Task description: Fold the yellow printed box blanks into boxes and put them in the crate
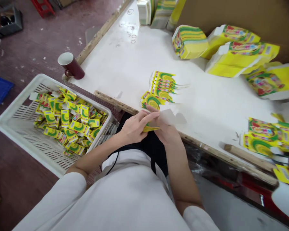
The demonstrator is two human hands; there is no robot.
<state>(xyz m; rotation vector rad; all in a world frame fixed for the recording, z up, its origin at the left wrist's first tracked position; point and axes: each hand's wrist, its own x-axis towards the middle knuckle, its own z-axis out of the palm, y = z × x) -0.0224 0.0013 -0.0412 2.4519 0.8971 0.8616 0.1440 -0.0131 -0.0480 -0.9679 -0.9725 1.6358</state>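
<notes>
My left hand point(135, 126) and my right hand point(168, 133) meet at the table's front edge. Between them is a small yellow carton point(150, 129), mostly covered by the fingers. The left hand's fingers close on it from the left, while the right hand grips from the other side, its fingers partly hidden and blurred. A pale flap or sheet point(170, 116) shows beside the right hand; what it belongs to is unclear. Just beyond the fingers, several flat yellow-and-green cartons point(162, 86) lie overlapping in a row on the white table point(110, 67).
A white plastic basket point(16, 128) on the left holds many small folded cartons point(72, 122). A maroon mug point(73, 67) stands at the table's left corner. Stacks of flat cartons point(243, 57) lie at the back right. More cartons point(262, 136) and a wooden strip point(248, 157) are at right.
</notes>
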